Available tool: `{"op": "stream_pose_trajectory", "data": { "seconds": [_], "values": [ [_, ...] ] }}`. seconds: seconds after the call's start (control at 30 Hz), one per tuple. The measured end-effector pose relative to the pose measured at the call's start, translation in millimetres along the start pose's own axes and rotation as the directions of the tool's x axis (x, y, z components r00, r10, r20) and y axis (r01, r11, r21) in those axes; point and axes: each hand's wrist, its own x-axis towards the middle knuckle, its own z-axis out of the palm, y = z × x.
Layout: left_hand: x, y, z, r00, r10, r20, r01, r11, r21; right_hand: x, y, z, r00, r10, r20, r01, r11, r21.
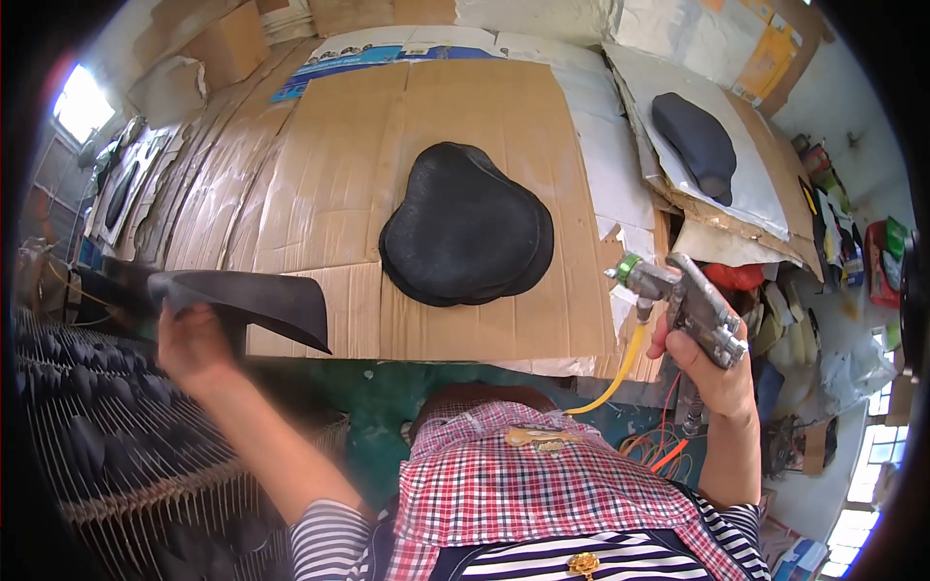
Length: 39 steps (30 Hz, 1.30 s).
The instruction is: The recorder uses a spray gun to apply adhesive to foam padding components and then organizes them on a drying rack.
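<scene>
My left hand [197, 353] grips a thin, curved black saddle cover [257, 295] by its edge, holding it up at the table's near left corner. In my right hand [712, 378] is a metal spray gun [686, 305] with a green ring near its nozzle, which faces left. A yellow hose [628, 373] runs down from the gun toward my apron. Between my hands, a stack of black saddle covers [467, 223] lies on the brown cardboard [329, 155], rounded and wider on the near side. Neither hand touches that stack.
Another dark saddle-shaped piece [696, 145] rests on a white-topped board [765, 203] at the far right. Wire racks [126, 504] carrying several dark pieces stand at my lower left. Orange tubing [670, 455] hangs by my right arm. Cardboard boxes [228, 44] line the back.
</scene>
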Motion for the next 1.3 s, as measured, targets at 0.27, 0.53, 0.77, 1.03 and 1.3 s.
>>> {"op": "stream_pose_trajectory", "data": {
  "seconds": [0.27, 0.53, 0.77, 1.03, 1.3],
  "values": [
    [-10, -2, 12, 0.996, -0.074, 0.046, 0.073, 0.997, 0.022, -31, -3, -20, 0.99, 0.081, -0.114, -0.085, 0.996, -0.026],
    [-5, -11, 19, 0.993, -0.101, 0.055, 0.102, 0.994, -0.024, -70, -11, -31, 0.979, 0.2, -0.028, -0.199, 0.979, 0.035],
    [-7, -7, 7, 0.996, -0.075, 0.038, 0.079, 0.988, -0.136, -45, -5, -8, 0.995, 0.005, 0.104, -0.022, 0.987, 0.156],
    [-24, 0, 18, 0.999, -0.026, -0.021, 0.025, 0.999, -0.039, -47, -10, -21, 0.994, 0.105, 0.015, -0.106, 0.992, 0.07],
    [-20, -5, 23, 0.988, -0.143, 0.063, 0.146, 0.988, -0.05, -38, -3, -20, 0.995, 0.1, -0.024, -0.1, 0.995, 0.001]
  ]
}}
